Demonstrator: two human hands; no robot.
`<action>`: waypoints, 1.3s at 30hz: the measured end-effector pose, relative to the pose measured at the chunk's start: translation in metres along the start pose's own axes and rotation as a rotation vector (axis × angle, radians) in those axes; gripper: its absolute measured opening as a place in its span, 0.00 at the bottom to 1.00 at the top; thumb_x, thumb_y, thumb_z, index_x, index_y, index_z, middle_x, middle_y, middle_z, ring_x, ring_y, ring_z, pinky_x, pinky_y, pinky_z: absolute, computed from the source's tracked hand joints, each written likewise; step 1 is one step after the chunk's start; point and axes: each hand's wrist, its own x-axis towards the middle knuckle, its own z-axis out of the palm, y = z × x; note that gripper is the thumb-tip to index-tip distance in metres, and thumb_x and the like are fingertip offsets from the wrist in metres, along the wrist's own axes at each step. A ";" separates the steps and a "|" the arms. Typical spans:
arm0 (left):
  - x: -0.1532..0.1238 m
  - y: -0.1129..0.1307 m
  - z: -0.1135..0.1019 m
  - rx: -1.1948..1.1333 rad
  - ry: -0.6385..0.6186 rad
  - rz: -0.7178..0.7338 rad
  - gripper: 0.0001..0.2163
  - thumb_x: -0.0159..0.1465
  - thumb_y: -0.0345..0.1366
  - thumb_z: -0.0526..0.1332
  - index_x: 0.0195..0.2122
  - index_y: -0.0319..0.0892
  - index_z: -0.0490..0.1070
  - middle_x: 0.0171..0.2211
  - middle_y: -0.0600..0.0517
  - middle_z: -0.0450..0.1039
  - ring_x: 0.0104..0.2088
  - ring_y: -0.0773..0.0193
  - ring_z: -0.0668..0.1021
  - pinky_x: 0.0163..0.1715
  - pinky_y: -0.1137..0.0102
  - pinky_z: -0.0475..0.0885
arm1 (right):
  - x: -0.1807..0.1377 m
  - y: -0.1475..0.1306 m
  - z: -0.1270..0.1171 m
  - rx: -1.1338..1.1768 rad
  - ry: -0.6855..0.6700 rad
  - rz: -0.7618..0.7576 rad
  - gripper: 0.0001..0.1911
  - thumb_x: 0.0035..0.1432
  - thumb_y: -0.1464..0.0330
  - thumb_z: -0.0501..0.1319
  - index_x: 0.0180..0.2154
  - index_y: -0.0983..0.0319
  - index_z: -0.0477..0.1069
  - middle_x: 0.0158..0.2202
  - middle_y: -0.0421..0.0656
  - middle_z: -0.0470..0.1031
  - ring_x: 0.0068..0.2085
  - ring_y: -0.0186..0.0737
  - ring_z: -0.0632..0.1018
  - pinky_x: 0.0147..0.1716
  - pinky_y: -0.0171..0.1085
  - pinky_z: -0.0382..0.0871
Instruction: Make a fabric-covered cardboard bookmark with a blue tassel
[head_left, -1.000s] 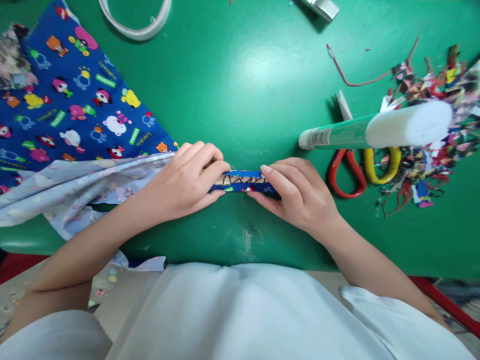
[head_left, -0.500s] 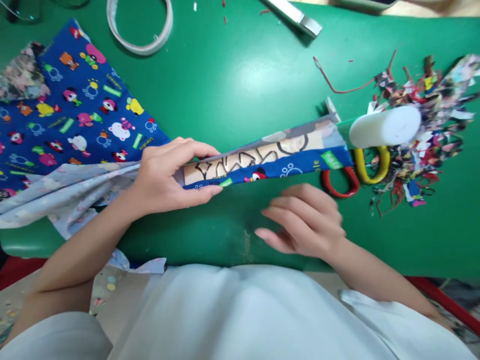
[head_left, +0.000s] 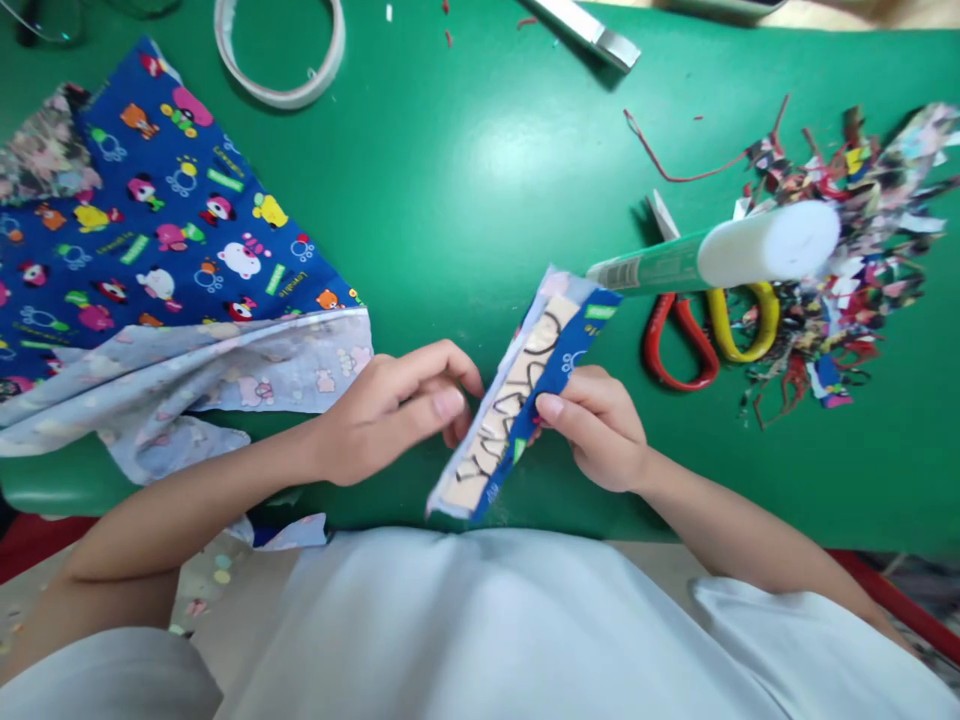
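Both my hands hold a long narrow fabric-wrapped strip (head_left: 517,400), tan with black line drawings and a blue cartoon-print edge. It slants from near my body up toward the glue stick. My left hand (head_left: 397,410) pinches its left side with curled fingers. My right hand (head_left: 596,425) grips its right edge, fingers closed on the blue fabric. The strip is lifted off the green table (head_left: 465,170).
A blue cartoon-print cloth (head_left: 150,230) with a pale underside lies at the left. A roll of tape (head_left: 281,50) sits at the top. A green-and-white glue stick (head_left: 720,255), red and yellow scissors (head_left: 705,335) and a pile of fabric scraps (head_left: 855,230) are at the right.
The strip swung from lying level across the table to slanting toward my body. My right hand, empty half a second ago, has closed on its right edge.
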 end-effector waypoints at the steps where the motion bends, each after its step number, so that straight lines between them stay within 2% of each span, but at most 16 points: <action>1: 0.002 -0.002 -0.001 -0.164 -0.029 -0.047 0.15 0.72 0.50 0.51 0.43 0.43 0.68 0.29 0.53 0.77 0.28 0.68 0.78 0.28 0.73 0.72 | 0.001 0.001 0.000 0.026 -0.063 -0.029 0.18 0.68 0.66 0.55 0.24 0.61 0.67 0.20 0.36 0.71 0.20 0.28 0.72 0.20 0.27 0.64; 4: 0.008 -0.015 0.002 -0.374 -0.013 -0.159 0.15 0.71 0.50 0.52 0.40 0.44 0.68 0.26 0.54 0.75 0.24 0.67 0.77 0.25 0.72 0.73 | 0.004 0.004 0.002 0.000 -0.221 -0.106 0.17 0.69 0.68 0.53 0.26 0.62 0.67 0.22 0.37 0.72 0.23 0.27 0.73 0.24 0.27 0.66; 8: 0.014 -0.027 0.014 -0.260 0.151 -0.176 0.20 0.68 0.58 0.53 0.41 0.46 0.68 0.23 0.56 0.69 0.20 0.69 0.71 0.19 0.72 0.68 | 0.009 0.007 0.008 -0.083 -0.269 -0.130 0.18 0.70 0.65 0.51 0.27 0.62 0.66 0.22 0.37 0.69 0.23 0.28 0.69 0.25 0.29 0.63; 12: 0.016 -0.024 0.021 -0.045 0.348 -0.055 0.23 0.68 0.61 0.49 0.36 0.44 0.67 0.22 0.57 0.64 0.21 0.70 0.67 0.19 0.74 0.65 | 0.014 0.003 0.013 -0.134 -0.281 -0.091 0.20 0.71 0.64 0.50 0.25 0.61 0.61 0.20 0.35 0.64 0.22 0.27 0.66 0.25 0.30 0.59; 15: 0.016 -0.022 0.025 0.088 0.476 0.061 0.21 0.71 0.55 0.49 0.31 0.43 0.64 0.24 0.57 0.62 0.24 0.71 0.67 0.23 0.75 0.66 | 0.015 0.000 0.017 -0.163 -0.273 -0.104 0.20 0.72 0.64 0.49 0.25 0.60 0.57 0.20 0.35 0.61 0.22 0.27 0.64 0.25 0.30 0.57; 18: 0.015 -0.025 0.029 0.164 0.555 0.163 0.19 0.74 0.49 0.46 0.30 0.43 0.60 0.22 0.58 0.61 0.23 0.73 0.66 0.23 0.76 0.64 | 0.015 0.000 0.021 -0.217 -0.268 -0.135 0.20 0.72 0.64 0.47 0.25 0.60 0.55 0.20 0.35 0.59 0.22 0.28 0.62 0.25 0.31 0.56; 26: 0.013 -0.030 0.035 0.334 0.638 0.309 0.13 0.76 0.38 0.45 0.32 0.43 0.59 0.21 0.60 0.59 0.18 0.75 0.65 0.20 0.76 0.58 | 0.014 0.003 0.023 -0.359 -0.262 -0.202 0.19 0.73 0.65 0.45 0.26 0.59 0.53 0.20 0.35 0.58 0.22 0.30 0.60 0.25 0.33 0.55; 32: 0.012 -0.030 0.038 0.399 0.650 0.315 0.12 0.76 0.36 0.46 0.33 0.43 0.58 0.21 0.61 0.57 0.18 0.77 0.64 0.20 0.77 0.58 | 0.012 0.003 0.024 -0.395 -0.274 -0.215 0.18 0.73 0.65 0.45 0.27 0.59 0.54 0.21 0.36 0.60 0.23 0.31 0.61 0.25 0.33 0.56; 39: 0.014 -0.028 0.038 0.409 0.643 0.304 0.13 0.75 0.37 0.47 0.32 0.44 0.57 0.19 0.61 0.56 0.17 0.76 0.62 0.19 0.76 0.55 | 0.011 0.004 0.026 -0.453 -0.265 -0.248 0.19 0.73 0.66 0.44 0.27 0.59 0.55 0.21 0.37 0.62 0.23 0.32 0.62 0.26 0.34 0.57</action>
